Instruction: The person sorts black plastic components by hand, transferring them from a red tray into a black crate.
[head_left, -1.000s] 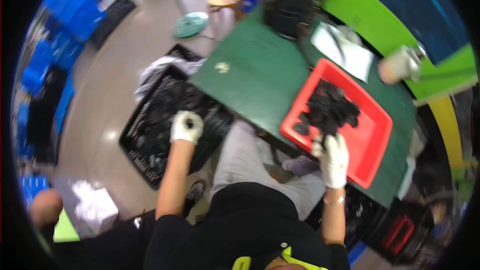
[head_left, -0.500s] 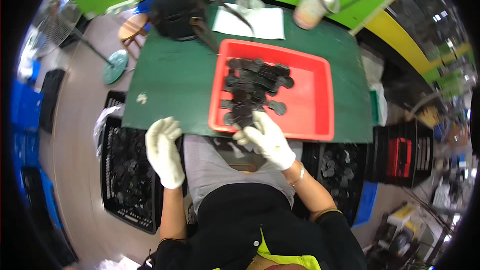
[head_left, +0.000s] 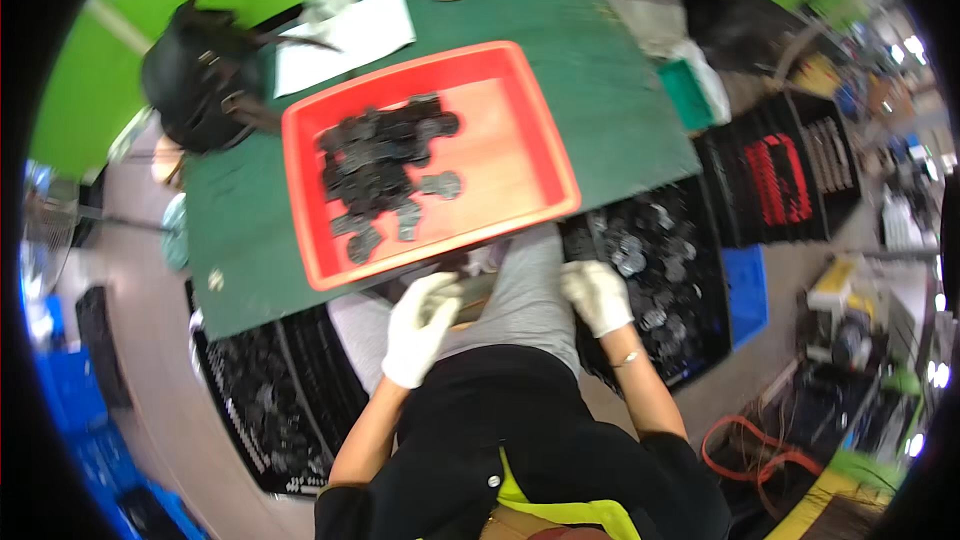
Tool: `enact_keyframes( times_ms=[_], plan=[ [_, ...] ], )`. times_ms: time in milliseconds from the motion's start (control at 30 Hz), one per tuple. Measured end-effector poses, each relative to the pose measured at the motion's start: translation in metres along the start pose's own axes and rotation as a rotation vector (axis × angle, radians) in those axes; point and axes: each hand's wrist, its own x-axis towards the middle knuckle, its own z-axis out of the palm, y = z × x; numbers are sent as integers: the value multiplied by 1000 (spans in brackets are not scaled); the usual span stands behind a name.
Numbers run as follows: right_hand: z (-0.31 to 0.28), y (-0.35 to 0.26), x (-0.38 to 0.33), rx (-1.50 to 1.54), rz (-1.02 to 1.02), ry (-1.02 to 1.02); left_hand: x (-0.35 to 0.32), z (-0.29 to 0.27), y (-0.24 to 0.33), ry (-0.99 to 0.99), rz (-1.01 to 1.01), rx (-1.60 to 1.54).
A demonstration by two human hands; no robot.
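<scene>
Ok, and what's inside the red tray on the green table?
The red tray holds a heap of small dark pieces toward its left; its floor shows at right. Whatever lies beneath the heap is covered.

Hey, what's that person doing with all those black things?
A person in white gloves is at a green table. A red tray there holds piled black pieces. The left hand is near the lap, the right hand by a black crate. I can't see anything held.
</scene>
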Motion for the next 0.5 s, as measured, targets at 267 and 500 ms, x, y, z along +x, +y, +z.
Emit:
enact_keyframes(
  times_ms=[267,500],
  plan=[
    [-35,-8,36,1036,521,398,-9,-8,13,87,-29,-170],
    [-34,-131,179,13,-661,-4,-13,-14,19,141,-50,-290]
  ],
)
